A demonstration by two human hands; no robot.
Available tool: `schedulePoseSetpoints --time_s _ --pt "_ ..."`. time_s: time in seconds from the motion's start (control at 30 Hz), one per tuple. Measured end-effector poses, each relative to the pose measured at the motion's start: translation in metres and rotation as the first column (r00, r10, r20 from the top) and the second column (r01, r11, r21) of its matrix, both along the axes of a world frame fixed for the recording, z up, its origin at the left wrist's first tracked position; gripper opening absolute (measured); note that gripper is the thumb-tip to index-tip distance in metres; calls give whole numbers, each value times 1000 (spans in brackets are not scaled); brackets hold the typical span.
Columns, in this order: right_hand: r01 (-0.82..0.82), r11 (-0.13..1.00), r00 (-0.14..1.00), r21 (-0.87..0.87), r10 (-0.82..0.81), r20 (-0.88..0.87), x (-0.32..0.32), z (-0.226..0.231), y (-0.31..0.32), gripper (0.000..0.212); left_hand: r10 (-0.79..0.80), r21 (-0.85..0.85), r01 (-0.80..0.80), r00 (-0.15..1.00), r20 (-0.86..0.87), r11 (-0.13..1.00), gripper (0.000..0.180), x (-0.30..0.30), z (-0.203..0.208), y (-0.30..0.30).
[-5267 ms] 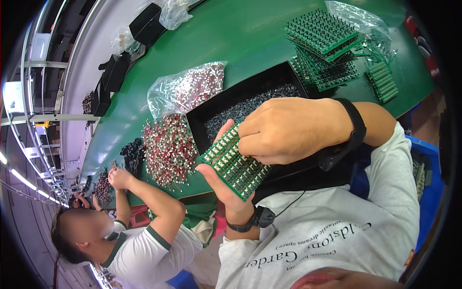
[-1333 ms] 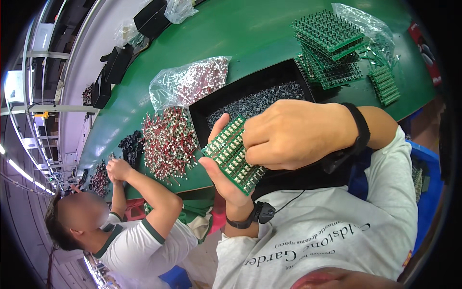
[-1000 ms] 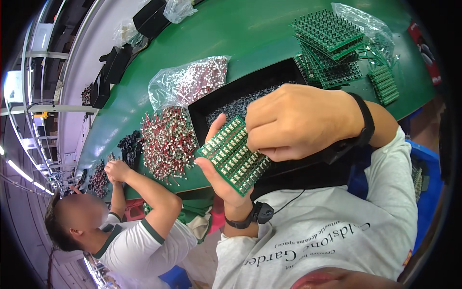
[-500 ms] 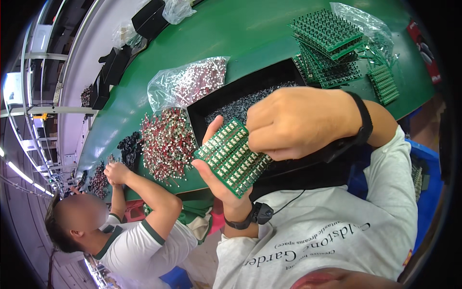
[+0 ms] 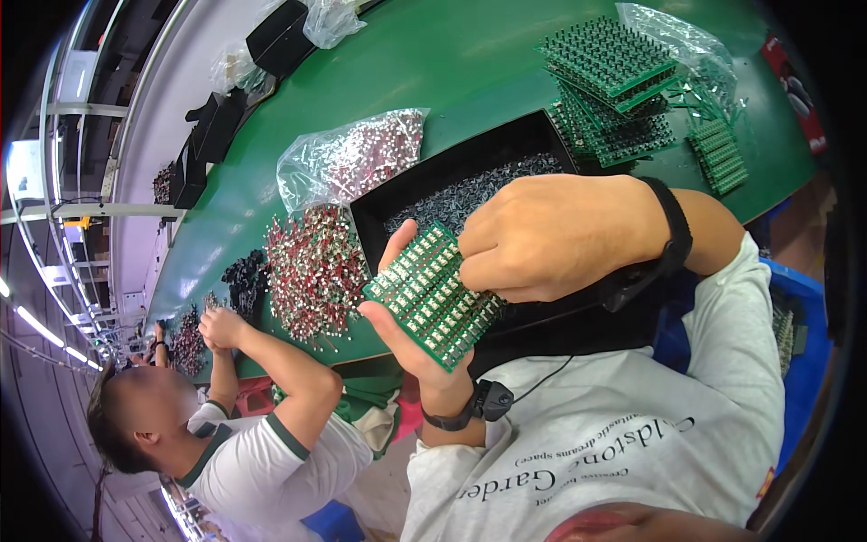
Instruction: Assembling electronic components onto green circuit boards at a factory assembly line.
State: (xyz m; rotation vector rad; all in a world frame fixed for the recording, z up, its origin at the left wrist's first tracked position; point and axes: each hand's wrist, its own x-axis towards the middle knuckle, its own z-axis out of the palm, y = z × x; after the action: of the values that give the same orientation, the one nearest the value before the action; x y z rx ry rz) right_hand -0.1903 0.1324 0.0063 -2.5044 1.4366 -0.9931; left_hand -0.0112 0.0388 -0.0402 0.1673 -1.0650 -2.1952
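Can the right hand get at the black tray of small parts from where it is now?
Probably yes. The right hand rests on the green circuit board held by the left hand, directly above the open black tray; nothing covers the tray.

Boards, parts and tray laid out on a long table

A board (image 5: 433, 296) was held above the table's (image 5: 470, 81) near edge, the left hand (image 5: 406, 339) under it, the right hand (image 5: 551, 237) on its right end. Behind it a tray (image 5: 397, 203) of parts was set; a bag (image 5: 348, 158) and a loose pile (image 5: 312, 271) lay to its left, stacked boards (image 5: 610, 63) to its right. A co-worker (image 5: 244, 434) was seated farther left.
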Motion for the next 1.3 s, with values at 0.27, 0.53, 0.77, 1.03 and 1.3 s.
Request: schedulePoseSetpoints --time_s 0.27,0.53,0.77,1.03,1.3 --pt "158 987 987 -20 -158 20 -4 9 8 18 155 -54 -149 978 137 987 84 -4 9 5" --pt "30 999 999 -43 -31 -25 11 2 6 16 78 38 -77 996 -35 996 84 -2 4 3" --pt "-17 1000 999 -3 17 27 11 -1 4 16 84 18 -84 996 4 996 86 -3 5 4" --pt "-104 989 986 102 89 141 3 3 3 15 73 -46 -70 993 88 997 87 -2 5 4" --pt "-14 999 996 37 11 88 7 5 4 18 153 -40 -149 978 138 988 88 -1 6 4"
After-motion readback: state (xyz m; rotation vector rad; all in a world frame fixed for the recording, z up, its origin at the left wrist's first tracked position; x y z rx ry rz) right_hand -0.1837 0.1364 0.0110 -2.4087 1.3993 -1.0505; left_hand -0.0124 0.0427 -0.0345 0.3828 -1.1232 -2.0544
